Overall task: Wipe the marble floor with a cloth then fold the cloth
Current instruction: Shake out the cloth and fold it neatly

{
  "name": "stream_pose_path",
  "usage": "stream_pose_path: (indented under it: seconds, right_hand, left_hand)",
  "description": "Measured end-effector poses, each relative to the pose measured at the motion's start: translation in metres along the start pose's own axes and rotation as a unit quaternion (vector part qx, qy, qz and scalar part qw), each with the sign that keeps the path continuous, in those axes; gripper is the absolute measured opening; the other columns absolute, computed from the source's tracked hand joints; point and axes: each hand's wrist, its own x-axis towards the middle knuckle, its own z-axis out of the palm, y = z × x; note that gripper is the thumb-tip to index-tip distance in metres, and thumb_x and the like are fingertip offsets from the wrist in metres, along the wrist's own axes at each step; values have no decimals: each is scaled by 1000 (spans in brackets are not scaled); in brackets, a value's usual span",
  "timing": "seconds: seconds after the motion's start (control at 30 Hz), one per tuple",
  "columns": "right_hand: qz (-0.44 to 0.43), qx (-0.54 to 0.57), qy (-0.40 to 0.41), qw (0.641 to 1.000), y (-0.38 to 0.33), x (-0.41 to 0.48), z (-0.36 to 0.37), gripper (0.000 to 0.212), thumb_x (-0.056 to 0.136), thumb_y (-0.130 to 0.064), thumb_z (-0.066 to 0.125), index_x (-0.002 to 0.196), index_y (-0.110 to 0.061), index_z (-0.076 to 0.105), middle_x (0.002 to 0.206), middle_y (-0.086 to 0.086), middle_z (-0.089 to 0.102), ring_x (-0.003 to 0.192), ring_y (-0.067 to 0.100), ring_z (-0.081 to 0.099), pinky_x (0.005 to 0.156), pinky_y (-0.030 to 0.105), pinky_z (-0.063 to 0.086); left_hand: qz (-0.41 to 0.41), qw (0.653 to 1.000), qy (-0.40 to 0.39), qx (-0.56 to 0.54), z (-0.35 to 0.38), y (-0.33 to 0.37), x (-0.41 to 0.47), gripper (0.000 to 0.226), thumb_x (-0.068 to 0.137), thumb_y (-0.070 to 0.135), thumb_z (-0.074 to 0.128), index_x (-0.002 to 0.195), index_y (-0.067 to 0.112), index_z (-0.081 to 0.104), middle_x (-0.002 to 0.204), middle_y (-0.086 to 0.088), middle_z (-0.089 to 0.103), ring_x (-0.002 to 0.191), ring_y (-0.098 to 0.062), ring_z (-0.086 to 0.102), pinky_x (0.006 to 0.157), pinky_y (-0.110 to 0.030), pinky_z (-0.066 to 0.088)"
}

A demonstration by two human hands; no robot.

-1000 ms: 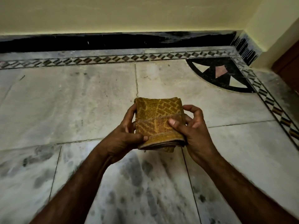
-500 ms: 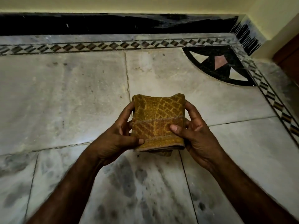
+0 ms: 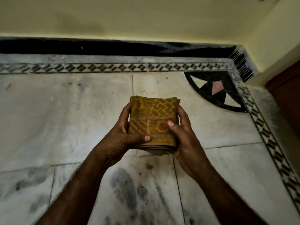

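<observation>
While it is folded into a thick, almost square packet of several layers, the cloth (image 3: 152, 111) shows a rough woven face of mustard yellow, with a lighter net-like pattern and 1 stitched band across the middle. It is held in the air above the marble floor (image 3: 65, 120), between the 2 hands. Its slightly longer axis runs from near to far, and the stacked folded edges point to the near side.

The left hand (image 3: 120, 140) grips the left side, with its thumb lying flat along the near edge of the top face. The right hand (image 3: 186, 140) grips the right side, with its thumb pressed on the top face just near of the band.

The floor is made of pale slabs with thin joints, and the near slabs have dark grey smears. On the far side a border strip (image 3: 113, 67) of small diamonds runs beside a black skirting (image 3: 97, 48) under a yellowish wall (image 3: 129, 18). In the far right corner lies a black quarter-circle inlay (image 3: 215, 90) with pale and pink triangles.
</observation>
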Motion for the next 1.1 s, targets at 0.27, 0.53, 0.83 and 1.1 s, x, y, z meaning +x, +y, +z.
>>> stream_pose_path:
  seconds: [0.27, 0.53, 0.83, 1.1]
  right_hand:
    - [-50, -39, -4, 998, -143, -62, 50, 70, 92, -26, 65, 147, -60, 36, 146, -20, 56, 132, 16, 60, 101, 55, 55]
    - [-24, -57, 2, 998, -348, -166, 98, 74, 83, -23, 76, 136, -61, 40, 119, -43, 63, 107, -6, 68, 79, 31, 61]
    - [-42, -62, -35, 997, -582, -320, 161, 93, 73, 3, 86, 137, -49, 44, 118, -37, 67, 114, 3, 68, 83, 26, 60]
    - [-87, -21, -8, 996, -664, -455, 162, 61, 79, -31, 82, 121, -65, 55, 126, -30, 68, 118, 8, 67, 89, 34, 61]
  left_hand:
    - [27, 999, -40, -19, 55, 146, -79, 109, 71, -15, 71, 151, 47, 31, 141, -6, 60, 122, -37, 64, 91, -52, 58]
    - [19, 997, -36, -73, 148, 318, -206, 113, 71, -19, 74, 144, 58, 38, 146, -8, 56, 121, -45, 62, 88, -66, 54]
    - [28, 991, -82, -106, 258, 523, -363, 110, 70, -18, 77, 139, 61, 44, 144, -13, 57, 121, -52, 60, 86, -68, 54]
    - [67, 989, -118, -53, 342, 585, -478, 118, 70, -21, 73, 148, 56, 31, 149, -11, 53, 126, -47, 58, 92, -63, 54]
